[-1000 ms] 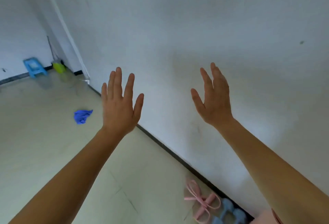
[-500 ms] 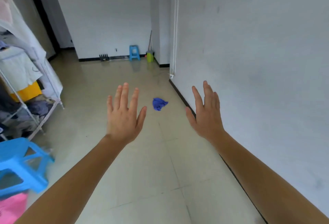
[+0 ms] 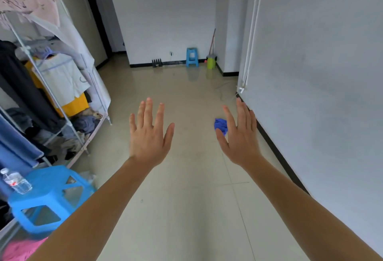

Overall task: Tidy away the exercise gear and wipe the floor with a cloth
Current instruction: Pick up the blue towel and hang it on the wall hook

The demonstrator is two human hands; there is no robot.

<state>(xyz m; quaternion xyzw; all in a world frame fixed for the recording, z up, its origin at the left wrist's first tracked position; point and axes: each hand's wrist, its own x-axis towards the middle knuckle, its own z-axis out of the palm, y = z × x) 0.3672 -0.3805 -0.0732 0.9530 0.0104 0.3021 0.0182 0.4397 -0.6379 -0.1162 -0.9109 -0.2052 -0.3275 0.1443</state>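
A crumpled blue cloth lies on the pale tiled floor near the right wall, partly hidden behind my right hand. My left hand is raised in front of me, fingers spread, holding nothing. My right hand is held up the same way, open and empty, between the camera and the cloth. Both hands are well above the floor. No exercise gear shows in this view.
A clothes rack full of garments lines the left side. A blue plastic stool with a water bottle on it stands at the lower left. Another blue stool, a green bin and a broom stand at the far wall.
The view has swung left from the right wall and the pink and blue gear on the floor to face down the room. Both hands stay raised and open; the cloth now sits behind my right hand.
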